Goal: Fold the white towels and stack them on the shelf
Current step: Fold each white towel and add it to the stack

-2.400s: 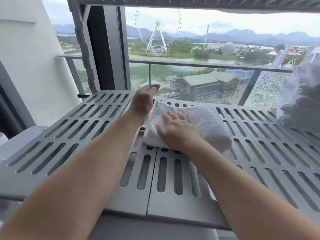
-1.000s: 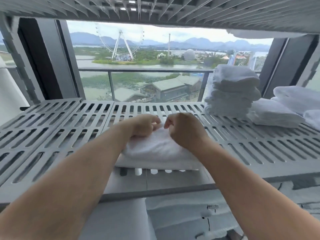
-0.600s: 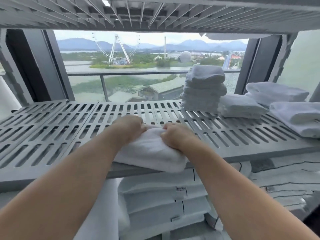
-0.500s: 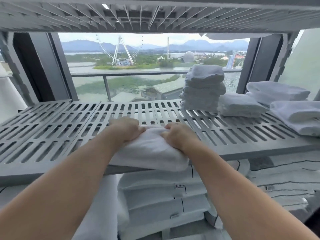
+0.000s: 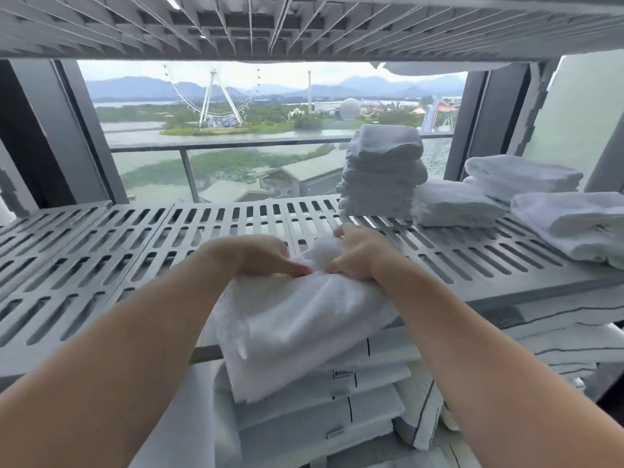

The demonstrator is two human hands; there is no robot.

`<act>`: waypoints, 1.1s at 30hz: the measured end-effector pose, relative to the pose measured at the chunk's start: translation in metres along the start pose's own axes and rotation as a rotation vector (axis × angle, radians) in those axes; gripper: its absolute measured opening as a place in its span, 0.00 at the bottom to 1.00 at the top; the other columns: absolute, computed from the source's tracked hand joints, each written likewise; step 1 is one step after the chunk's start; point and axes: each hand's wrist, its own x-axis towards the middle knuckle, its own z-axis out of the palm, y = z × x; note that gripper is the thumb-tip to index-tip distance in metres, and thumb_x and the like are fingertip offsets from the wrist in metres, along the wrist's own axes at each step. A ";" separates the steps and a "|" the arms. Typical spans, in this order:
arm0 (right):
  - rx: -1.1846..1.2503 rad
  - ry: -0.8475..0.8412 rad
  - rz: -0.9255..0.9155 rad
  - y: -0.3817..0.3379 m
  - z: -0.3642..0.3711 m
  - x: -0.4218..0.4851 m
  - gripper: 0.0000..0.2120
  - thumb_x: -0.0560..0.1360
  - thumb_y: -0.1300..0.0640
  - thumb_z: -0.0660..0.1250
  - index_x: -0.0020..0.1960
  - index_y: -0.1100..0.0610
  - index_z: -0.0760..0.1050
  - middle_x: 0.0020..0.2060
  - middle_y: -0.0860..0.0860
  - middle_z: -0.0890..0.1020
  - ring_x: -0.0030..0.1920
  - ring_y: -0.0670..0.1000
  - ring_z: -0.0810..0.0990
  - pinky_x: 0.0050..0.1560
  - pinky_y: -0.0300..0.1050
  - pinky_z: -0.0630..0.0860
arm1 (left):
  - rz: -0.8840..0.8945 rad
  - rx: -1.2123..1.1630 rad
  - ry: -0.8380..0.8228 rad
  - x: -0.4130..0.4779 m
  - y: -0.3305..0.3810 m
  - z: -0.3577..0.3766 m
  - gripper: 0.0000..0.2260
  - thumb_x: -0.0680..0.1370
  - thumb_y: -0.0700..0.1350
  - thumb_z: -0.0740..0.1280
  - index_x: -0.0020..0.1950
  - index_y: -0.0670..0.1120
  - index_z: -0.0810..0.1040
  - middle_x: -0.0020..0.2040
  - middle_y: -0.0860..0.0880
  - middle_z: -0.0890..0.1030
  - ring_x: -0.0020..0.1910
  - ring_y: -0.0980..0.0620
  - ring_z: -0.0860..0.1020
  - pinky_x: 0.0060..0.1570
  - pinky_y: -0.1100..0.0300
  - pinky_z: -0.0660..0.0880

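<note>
Now we see both hands gripping one folded white towel (image 5: 297, 319) at the centre of the frame. The left hand (image 5: 256, 256) lies knuckles-up on the towel's far edge, its thumb stretched toward the middle and its fingers curled down into the cloth. The right hand (image 5: 359, 258) is just beside it, fingers closed round a bunched fold that rises between the two hands. The towel's far part lies over the front edge of the grey slatted shelf (image 5: 101, 258), while its near part hangs forward and down past that edge, toward the lower middle of the frame.

Right of centre and further back on the same shelf we find a tall stack of folded towels (image 5: 381, 173). A single folded towel (image 5: 452, 204) lies touching its right side. Two more folded piles sit at the right edge of the frame, a farther one (image 5: 520, 173) and a nearer one (image 5: 574, 228).

Below the shelf, under the held towel, we see flat white linens (image 5: 320, 410), one with a small label we cannot read clearly. An upper shelf's ribbed underside (image 5: 304, 25) fills the top of the frame. Behind, a window shows a balcony railing (image 5: 236, 143) and a Ferris wheel (image 5: 211, 96) at upper left of centre.
</note>
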 end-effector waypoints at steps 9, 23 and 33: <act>-0.158 0.514 -0.047 0.014 -0.009 0.040 0.24 0.75 0.59 0.65 0.70 0.47 0.69 0.59 0.55 0.78 0.61 0.59 0.77 0.60 0.52 0.71 | 0.259 -0.721 -0.044 0.045 0.022 -0.005 0.08 0.79 0.45 0.72 0.54 0.42 0.82 0.50 0.41 0.86 0.46 0.46 0.85 0.46 0.52 0.83; 1.076 0.671 0.409 0.193 -0.056 0.056 0.35 0.72 0.36 0.70 0.71 0.55 0.69 0.64 0.54 0.78 0.60 0.55 0.78 0.58 0.47 0.72 | 0.410 -0.492 0.648 0.108 0.198 -0.017 0.19 0.74 0.57 0.73 0.58 0.48 0.72 0.50 0.49 0.78 0.48 0.46 0.76 0.46 0.52 0.71; 1.339 0.529 0.157 0.298 -0.130 0.088 0.19 0.63 0.48 0.66 0.52 0.53 0.77 0.42 0.50 0.82 0.41 0.48 0.80 0.39 0.43 0.73 | 0.256 -0.486 0.930 0.174 0.326 -0.018 0.17 0.76 0.57 0.69 0.50 0.50 0.65 0.42 0.54 0.72 0.44 0.45 0.71 0.40 0.54 0.63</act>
